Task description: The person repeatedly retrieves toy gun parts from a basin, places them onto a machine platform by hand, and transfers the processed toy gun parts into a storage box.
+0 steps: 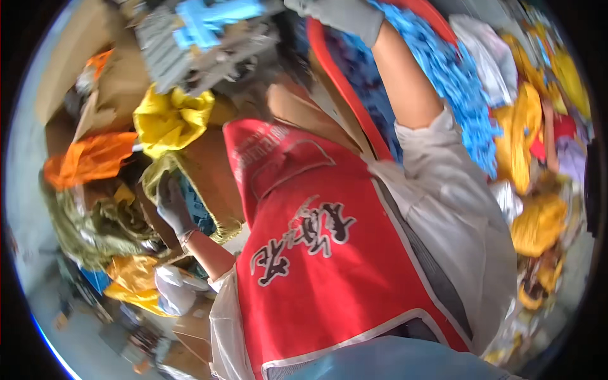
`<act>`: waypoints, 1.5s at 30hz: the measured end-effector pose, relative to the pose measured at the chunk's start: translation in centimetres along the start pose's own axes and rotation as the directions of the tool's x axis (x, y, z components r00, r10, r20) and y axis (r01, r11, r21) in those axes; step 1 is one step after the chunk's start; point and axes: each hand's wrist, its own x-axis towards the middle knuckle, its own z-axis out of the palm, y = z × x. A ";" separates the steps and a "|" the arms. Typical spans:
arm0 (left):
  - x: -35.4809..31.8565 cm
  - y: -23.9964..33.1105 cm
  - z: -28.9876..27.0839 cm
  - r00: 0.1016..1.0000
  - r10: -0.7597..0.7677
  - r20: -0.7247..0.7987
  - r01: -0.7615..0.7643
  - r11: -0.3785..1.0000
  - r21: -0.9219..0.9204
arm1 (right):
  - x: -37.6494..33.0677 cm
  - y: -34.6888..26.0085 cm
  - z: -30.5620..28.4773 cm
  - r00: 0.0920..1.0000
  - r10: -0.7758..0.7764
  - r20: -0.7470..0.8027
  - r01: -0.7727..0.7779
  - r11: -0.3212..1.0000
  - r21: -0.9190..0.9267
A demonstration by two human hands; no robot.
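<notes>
My left hand (173, 206), in a grey glove, is at the mouth of an olive woven sack (223, 215). Its fingers look stretched out along the sack's edge, and dark blue pieces (199, 206) show inside, next to them. My right hand (348, 18), gloved too, reaches over the rim of a red tub (345, 82) filled with light blue strips (472, 104). Its fingertips are blurred near the top edge of the picture, beside a grey ridged metal machine (161, 54). On that machine lie light blue pieces (212, 19).
A yellow bag (171, 120) and an orange bag (92, 161) lie around cardboard boxes (73, 69) on the left. More olive sacking (114, 228) is bunched below. Yellow bags (538, 225) and a white bag (487, 60) crowd the right side.
</notes>
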 end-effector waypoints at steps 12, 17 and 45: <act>2.0 2.1 4.9 0.965 0.009 0.263 -0.025 0.998 0.057 | -37.4 14.3 -0.5 0.319 0.941 -0.110 -0.776 0.193 -0.600; 1.6 4.4 6.0 0.942 0.164 0.293 -0.180 0.983 0.028 | -36.9 14.4 1.8 0.094 0.951 -0.296 -0.889 -0.054 -0.454; 9.9 20.9 5.2 0.691 0.716 0.100 -0.722 0.690 0.052 | -22.8 2.0 0.9 0.500 0.859 -0.110 -0.625 0.445 0.641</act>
